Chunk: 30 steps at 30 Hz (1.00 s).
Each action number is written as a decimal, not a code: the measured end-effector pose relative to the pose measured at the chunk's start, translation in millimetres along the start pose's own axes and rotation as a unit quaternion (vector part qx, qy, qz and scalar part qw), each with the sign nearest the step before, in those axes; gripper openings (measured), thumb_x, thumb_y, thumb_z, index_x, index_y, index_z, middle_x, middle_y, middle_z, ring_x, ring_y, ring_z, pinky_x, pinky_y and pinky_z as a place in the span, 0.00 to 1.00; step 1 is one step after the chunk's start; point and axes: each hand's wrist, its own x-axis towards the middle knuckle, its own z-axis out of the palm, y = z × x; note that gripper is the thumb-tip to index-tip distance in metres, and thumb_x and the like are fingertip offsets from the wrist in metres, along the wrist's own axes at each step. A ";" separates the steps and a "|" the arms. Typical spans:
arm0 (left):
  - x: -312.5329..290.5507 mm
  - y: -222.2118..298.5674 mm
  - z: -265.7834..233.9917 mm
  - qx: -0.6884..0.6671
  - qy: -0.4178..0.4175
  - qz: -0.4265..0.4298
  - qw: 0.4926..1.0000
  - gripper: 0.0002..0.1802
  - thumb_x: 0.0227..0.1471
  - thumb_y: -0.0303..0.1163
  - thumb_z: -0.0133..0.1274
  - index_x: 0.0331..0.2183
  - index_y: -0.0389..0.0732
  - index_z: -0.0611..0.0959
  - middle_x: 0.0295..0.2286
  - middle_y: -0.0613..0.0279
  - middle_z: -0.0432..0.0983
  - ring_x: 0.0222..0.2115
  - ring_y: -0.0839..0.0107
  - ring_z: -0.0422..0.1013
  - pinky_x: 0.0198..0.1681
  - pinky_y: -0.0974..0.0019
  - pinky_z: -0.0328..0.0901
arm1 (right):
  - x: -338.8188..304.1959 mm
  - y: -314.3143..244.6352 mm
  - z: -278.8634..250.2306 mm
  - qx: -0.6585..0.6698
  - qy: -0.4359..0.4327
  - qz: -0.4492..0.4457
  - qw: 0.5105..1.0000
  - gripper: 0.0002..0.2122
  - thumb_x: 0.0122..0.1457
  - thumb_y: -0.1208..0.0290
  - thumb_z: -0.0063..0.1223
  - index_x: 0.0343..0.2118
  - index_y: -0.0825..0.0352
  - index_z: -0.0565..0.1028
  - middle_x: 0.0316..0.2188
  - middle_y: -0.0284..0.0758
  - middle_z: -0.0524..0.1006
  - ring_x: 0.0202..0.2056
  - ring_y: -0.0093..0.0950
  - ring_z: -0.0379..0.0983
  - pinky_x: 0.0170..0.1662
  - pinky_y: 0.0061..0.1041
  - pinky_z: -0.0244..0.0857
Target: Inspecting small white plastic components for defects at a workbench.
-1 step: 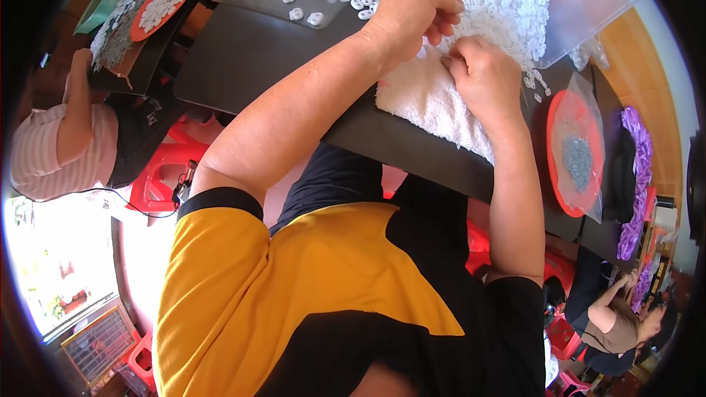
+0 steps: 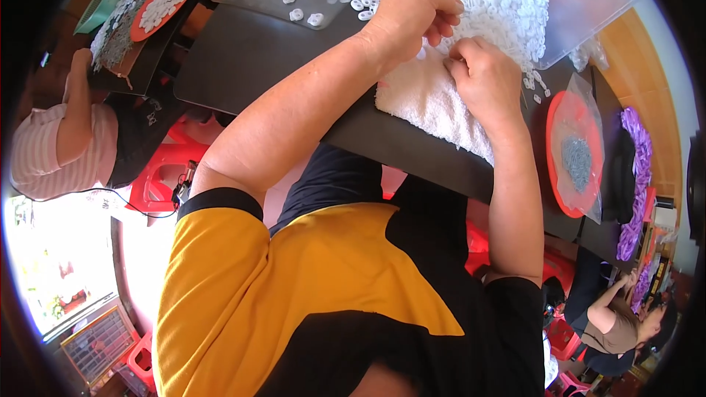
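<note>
My left hand [image 2: 415, 15] hovers at the near edge of a heap of small white oval plastic pieces [image 2: 493, 0], its fingers curled and pressed together. Close to it, my right hand [image 2: 487, 77] rests over a white terry towel [image 2: 423, 99], thumb and forefinger pinched. Whatever sits in either set of fingers is too small or hidden to make out. The towel lies on the dark table [image 2: 257, 62] near its front edge. A few loose white pieces are scattered left of my left hand.
To the right, a red-orange plate [image 2: 555, 176] holds a clear bag of small grey metal parts [image 2: 577, 164]. Purple bundled material [image 2: 634, 184] lies beyond it. At far left, another person's arm [image 2: 77, 110] is beside an orange plate [image 2: 140, 29] of white pieces. Red stools [image 2: 158, 169] stand below.
</note>
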 end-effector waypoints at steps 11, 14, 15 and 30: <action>0.5 -1.8 -0.4 0.000 -0.008 -0.006 1.000 0.08 0.47 0.24 0.56 0.29 0.27 0.81 0.21 0.54 0.75 0.17 0.71 0.70 0.18 0.70 0.63 | -0.9 22.5 -3.8 0.048 0.011 0.033 0.998 0.08 0.49 0.80 0.48 0.29 0.64 0.78 0.32 0.37 0.79 0.36 0.40 0.75 0.38 0.38 0.67; 1.3 -1.1 2.3 0.011 -0.012 -0.014 1.000 0.08 0.47 0.23 0.56 0.29 0.27 0.81 0.21 0.54 0.76 0.17 0.72 0.70 0.17 0.71 0.62 | -0.9 26.4 -5.2 0.054 0.000 0.056 0.997 0.07 0.50 0.79 0.48 0.30 0.65 0.78 0.32 0.38 0.79 0.37 0.40 0.74 0.39 0.38 0.67; 0.3 -1.3 2.2 0.013 -0.015 -0.018 1.000 0.08 0.47 0.23 0.56 0.29 0.27 0.81 0.21 0.55 0.76 0.17 0.72 0.70 0.16 0.71 0.62 | -1.7 25.7 -5.2 0.053 0.004 0.057 0.997 0.07 0.50 0.78 0.48 0.30 0.65 0.77 0.32 0.38 0.79 0.37 0.40 0.74 0.39 0.39 0.67; -10.5 3.8 12.6 0.044 -0.031 -0.002 0.999 0.06 0.46 0.22 0.56 0.29 0.29 0.80 0.21 0.56 0.76 0.17 0.75 0.70 0.15 0.73 0.60 | 3.3 26.4 -9.2 0.399 0.043 0.204 0.893 0.06 0.55 0.75 0.54 0.33 0.69 0.78 0.28 0.34 0.79 0.30 0.27 0.75 0.37 0.28 0.67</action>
